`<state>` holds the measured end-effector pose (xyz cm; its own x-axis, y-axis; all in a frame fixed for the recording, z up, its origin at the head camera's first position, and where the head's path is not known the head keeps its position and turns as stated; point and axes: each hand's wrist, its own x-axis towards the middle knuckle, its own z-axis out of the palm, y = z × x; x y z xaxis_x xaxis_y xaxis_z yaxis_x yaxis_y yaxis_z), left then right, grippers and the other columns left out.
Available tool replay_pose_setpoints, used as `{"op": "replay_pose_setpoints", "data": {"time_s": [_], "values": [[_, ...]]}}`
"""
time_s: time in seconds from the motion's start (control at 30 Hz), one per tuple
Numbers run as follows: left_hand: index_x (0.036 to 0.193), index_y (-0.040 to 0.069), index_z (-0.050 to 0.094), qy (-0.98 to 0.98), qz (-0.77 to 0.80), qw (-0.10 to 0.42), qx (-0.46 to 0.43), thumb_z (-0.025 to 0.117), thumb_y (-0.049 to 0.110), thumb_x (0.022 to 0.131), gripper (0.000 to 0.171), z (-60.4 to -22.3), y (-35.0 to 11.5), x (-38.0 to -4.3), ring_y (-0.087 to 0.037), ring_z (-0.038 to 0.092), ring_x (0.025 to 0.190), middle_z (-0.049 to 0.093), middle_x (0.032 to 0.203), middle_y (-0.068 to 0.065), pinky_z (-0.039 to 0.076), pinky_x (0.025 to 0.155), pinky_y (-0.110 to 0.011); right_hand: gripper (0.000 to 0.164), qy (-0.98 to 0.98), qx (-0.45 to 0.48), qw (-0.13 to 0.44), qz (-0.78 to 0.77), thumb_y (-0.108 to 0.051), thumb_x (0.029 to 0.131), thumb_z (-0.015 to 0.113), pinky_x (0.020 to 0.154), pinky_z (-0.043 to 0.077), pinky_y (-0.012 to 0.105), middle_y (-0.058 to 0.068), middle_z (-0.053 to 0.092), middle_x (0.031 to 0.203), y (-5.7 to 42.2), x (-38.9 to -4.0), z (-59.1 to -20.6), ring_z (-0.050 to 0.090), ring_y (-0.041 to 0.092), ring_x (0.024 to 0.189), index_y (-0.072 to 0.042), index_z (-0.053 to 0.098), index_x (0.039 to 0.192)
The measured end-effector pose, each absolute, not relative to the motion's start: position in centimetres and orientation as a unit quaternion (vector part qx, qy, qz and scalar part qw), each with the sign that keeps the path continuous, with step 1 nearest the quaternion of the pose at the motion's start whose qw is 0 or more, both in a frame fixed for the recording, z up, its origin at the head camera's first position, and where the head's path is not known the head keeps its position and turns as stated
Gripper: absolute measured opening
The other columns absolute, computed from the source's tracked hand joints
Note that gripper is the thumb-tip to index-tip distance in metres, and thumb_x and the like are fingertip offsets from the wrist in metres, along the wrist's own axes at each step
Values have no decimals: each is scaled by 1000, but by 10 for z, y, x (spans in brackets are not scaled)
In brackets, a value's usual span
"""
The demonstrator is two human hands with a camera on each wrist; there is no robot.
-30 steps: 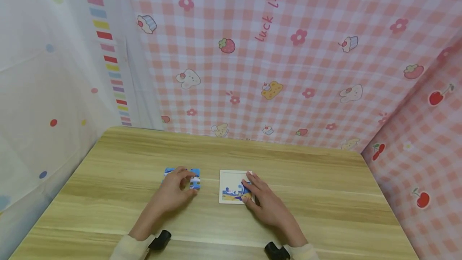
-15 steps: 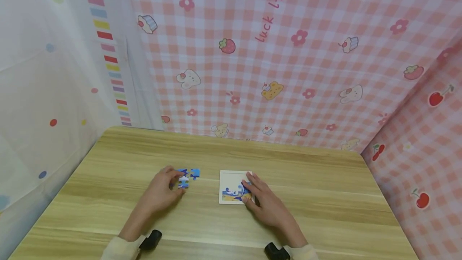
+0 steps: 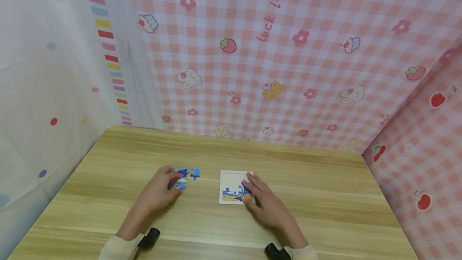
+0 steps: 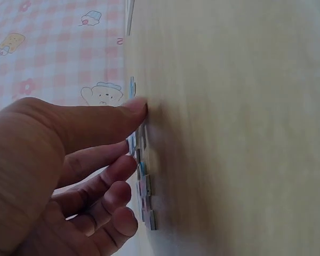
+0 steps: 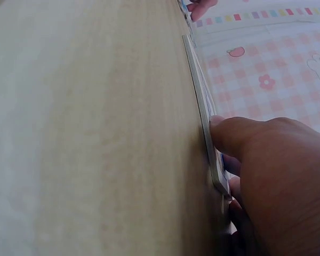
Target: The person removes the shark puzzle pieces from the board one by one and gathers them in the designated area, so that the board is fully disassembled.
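Note:
My left hand [image 3: 159, 187] is at the left of the table. Between its thumb and fingers lies a blue-and-white jigsaw piece [image 3: 181, 183], pinched close over the tabletop. Other blue jigsaw pieces lie right beside it, one of them [image 3: 195, 173] apart to the right. In the left wrist view the thumb tip stands at the tabletop, and the pieces show edge-on behind the fingers. My right hand [image 3: 265, 202] rests with extended fingers on the right side of a square white puzzle tray [image 3: 227, 177]. Several joined pieces [image 3: 232, 193] fill the tray's lower part.
The wood-grain table [image 3: 306, 220] runs back to a pink checked cloth [image 3: 252, 63]. A white dotted cloth [image 3: 54, 91] hangs on the left, and another checked cloth [image 3: 429, 139] on the right. A black wrist camera [image 3: 148, 239] sits on the left forearm.
My left hand has moved left, drawing the blue-and-white piece along and away from the blue piece at the right. The right hand and the tray have stayed in place.

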<state>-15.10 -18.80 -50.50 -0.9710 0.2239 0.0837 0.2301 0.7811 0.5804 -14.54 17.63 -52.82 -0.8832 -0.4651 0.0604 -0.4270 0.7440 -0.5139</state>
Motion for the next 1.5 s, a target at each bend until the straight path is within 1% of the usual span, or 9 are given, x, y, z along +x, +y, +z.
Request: {"op": "replay_pose_setpoints", "data": {"time_s": [0.27,0.57,0.7,0.87,0.9,1.07,1.13,1.3,1.5], "values": [[122,-3,70,-948,-287,9,-136,81,11,86,41,-504,-190,-150,-20,49,95,59,106,-6,49,78,-35,57,934,-236,37,-267,-37,104,59,123,27,56,3,26,170,176,-145,-529,21,30,159,-17,46,155],[124,-3,70,-950,-280,9,-135,80,10,87,40,-503,-190,-150,-22,50,101,60,111,-8,50,85,-41,57,933,-235,38,-268,-37,104,59,123,27,58,3,26,170,176,-145,-530,20,29,159,-17,45,155],[124,-2,70,-950,-279,9,-136,80,11,87,40,-504,-190,-150,-22,49,100,59,109,-7,49,83,-40,58,933,-236,38,-270,-36,103,60,124,26,57,3,26,170,178,-145,-530,21,29,159,-17,45,155],[124,-3,70,-948,-285,16,-139,81,13,87,41,-505,-189,-151,-20,47,95,58,103,-5,47,77,-33,58,932,-235,35,-275,-34,102,62,124,26,56,4,27,170,178,-145,-529,21,29,159,-17,47,155],[119,-3,71,-948,-287,18,-140,81,13,87,37,-504,-189,-151,-20,47,95,58,103,-5,46,77,-32,58,932,-235,32,-275,-34,102,62,124,27,55,4,27,170,177,-146,-530,22,29,158,-16,47,154],[119,-3,71,-945,-295,33,-137,80,13,87,37,-501,-185,-152,-20,51,96,60,107,-8,50,78,-34,58,930,-233,29,-284,-33,101,64,124,26,55,4,29,169,175,-146,-529,22,30,158,-16,48,154],[125,-3,69,-943,-301,33,-136,80,13,88,42,-498,-181,-152,-21,53,97,61,108,-8,52,79,-36,58,929,-232,31,-286,-32,101,65,124,26,55,5,29,169,175,-146,-528,23,30,158,-15,48,153],[126,-1,70,-936,-316,40,-147,80,14,88,42,-493,-170,-151,-23,56,98,62,108,-9,53,81,-37,59,931,-231,31,-282,-32,100,65,124,26,55,6,30,169,174,-147,-528,23,30,158,-15,48,154],[122,1,71,-927,-339,37,-154,79,14,90,36,-491,-153,-155,-22,55,92,62,103,-8,49,75,-31,62,931,-226,28,-286,-32,99,67,124,26,54,6,31,168,174,-146,-528,25,30,157,-12,46,154]]}}
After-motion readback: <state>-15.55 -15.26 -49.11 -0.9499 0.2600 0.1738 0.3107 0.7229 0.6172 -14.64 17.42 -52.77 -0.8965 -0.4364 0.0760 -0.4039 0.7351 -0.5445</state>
